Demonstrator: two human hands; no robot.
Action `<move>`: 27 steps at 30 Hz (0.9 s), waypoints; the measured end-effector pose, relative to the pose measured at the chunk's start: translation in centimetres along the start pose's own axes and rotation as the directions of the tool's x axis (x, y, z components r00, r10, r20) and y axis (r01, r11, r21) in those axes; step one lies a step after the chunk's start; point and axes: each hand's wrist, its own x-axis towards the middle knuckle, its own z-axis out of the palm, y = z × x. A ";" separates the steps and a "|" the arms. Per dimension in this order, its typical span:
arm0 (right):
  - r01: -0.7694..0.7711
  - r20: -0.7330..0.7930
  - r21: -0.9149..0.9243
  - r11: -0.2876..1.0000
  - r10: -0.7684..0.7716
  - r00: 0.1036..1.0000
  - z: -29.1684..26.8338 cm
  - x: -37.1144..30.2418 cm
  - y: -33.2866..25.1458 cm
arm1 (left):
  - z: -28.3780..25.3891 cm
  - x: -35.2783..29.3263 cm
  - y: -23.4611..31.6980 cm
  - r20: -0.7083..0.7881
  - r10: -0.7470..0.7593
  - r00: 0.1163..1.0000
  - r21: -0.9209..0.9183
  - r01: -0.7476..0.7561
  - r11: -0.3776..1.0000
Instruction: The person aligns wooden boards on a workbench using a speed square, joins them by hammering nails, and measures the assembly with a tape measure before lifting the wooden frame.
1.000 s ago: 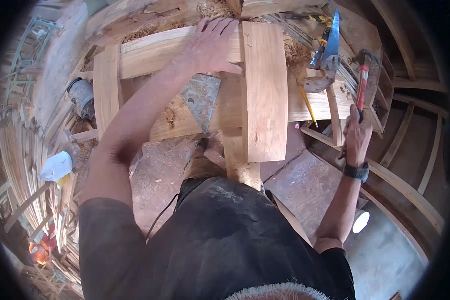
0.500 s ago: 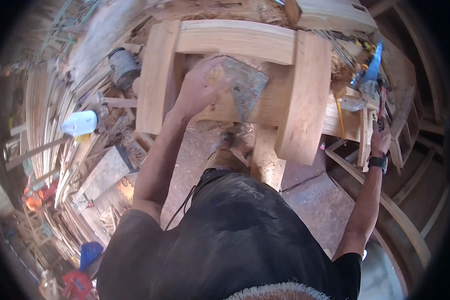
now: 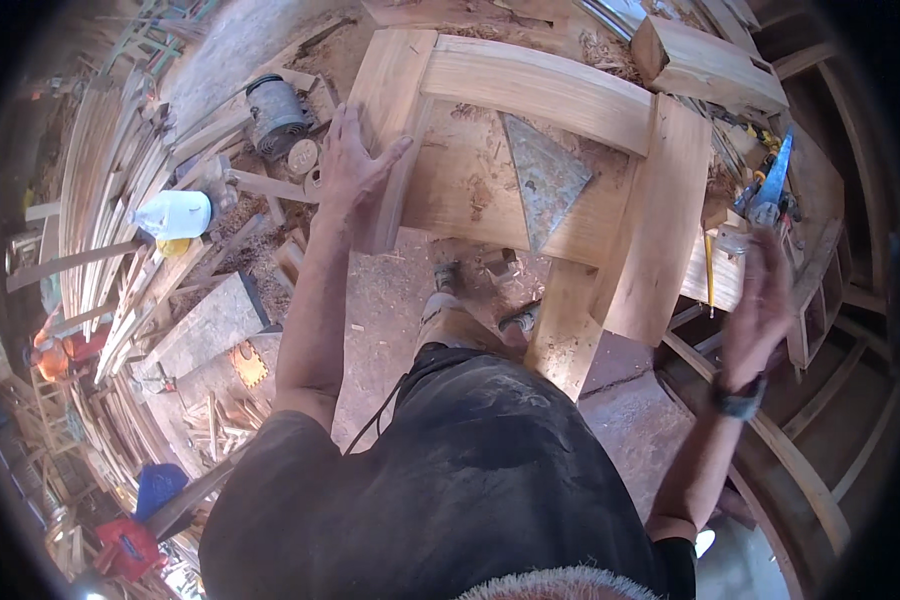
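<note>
A wooden frame of thick pale beams lies across the work surface in front of me. My left hand [image 3: 355, 165] rests on its left beam [image 3: 395, 100], fingers spread and thumb out along the wood. Between the beams a flat, worn metal triangle [image 3: 547, 182] lies on a wide board [image 3: 450, 205]. To the right, my right hand [image 3: 758, 310] is lifted beside the tools, blurred by motion. Its fingers look stretched out, with nothing seen in them. Close beyond it are a blue-handled tool [image 3: 775, 180] and a yellow pencil-like stick [image 3: 709, 270].
A mortised timber block [image 3: 705, 65] lies at the far right. On the left are a metal canister [image 3: 276, 115], a pale plastic jug [image 3: 173, 215] and stacked wood strips [image 3: 95, 190]. Curved wooden ribs [image 3: 785, 425] stand low on the right.
My left hand has moved from beside the metal triangle to the frame's left beam. My right hand has drawn back from the tools on the right. The view has shifted slightly.
</note>
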 end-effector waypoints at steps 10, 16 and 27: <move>-0.001 0.317 -0.561 0.828 0.217 0.923 25.5 -2.4 -3.3 | -0.5 1.2 2.1 0.207 0.112 0.972 0.016 -0.118 0.993; -0.036 0.308 -0.665 0.746 0.317 0.897 27.3 -1.0 -3.0 | -1.2 1.6 0.8 0.253 0.178 0.951 -0.059 -0.168 0.984; -0.433 0.225 -0.086 0.897 0.441 0.869 23.9 -2.7 -5.2 | 0.5 2.1 -3.0 0.057 0.167 0.984 -0.685 -0.083 0.724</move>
